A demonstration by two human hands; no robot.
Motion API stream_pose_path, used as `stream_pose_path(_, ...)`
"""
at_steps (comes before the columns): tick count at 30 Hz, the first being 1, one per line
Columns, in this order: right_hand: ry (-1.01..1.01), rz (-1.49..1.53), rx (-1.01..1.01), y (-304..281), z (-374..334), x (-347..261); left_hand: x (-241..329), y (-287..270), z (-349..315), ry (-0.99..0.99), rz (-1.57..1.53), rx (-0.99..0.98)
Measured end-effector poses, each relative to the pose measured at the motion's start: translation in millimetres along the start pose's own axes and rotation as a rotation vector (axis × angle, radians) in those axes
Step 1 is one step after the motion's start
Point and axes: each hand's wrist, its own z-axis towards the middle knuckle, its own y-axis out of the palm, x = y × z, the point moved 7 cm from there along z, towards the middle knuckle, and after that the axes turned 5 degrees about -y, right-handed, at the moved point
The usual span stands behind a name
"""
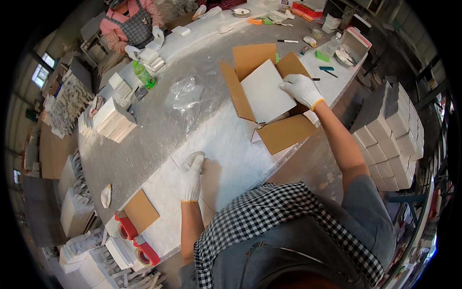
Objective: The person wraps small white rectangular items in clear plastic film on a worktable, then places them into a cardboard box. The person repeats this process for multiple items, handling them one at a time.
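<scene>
My right hand [301, 90], in a white knit glove with a yellow cuff, pinches the right edge of a white square panel [267, 91], which looks like a tile. The panel is tilted in the mouth of an open cardboard box [244, 102], whose flaps stand out. What lies beneath the panel is mostly hidden. My left hand [192, 174], gloved too, hovers over the pale tabletop [231, 144] in front of me. Its fingers are loosely curled together, with nothing visible in them.
Crumpled clear plastic [185, 98] lies left of the box. Beyond it are a green bottle [144, 76] and stacked white tiles [114, 120]. Red tape dispensers [146, 252] and a cardboard piece [141, 212] sit near left. White packages [390, 139] stand right. Opposite works another person [130, 26].
</scene>
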Motion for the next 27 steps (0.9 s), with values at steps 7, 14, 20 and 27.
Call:
stream_pose_path(7,0.03,-0.358,-0.126,36.8,5.9,-3.6,-31.4,-5.6,1.1,-0.022,0.017,0.034)
stream_pose_path(14,-0.065,-0.731,-0.428,77.2,0.5,-12.6,-36.6,22.9,12.4,0.056,0.177,-0.077)
stream_pose_path(20,-0.136,-0.676,-0.495,93.6,-1.6,-21.8,-26.9,48.6,9.1,0.078,0.396,-0.161)
stream_pose_path(27,-0.252,-0.419,-0.297,66.9,-16.2,-32.9,0.9,62.7,-12.7,0.041,0.653,-0.188)
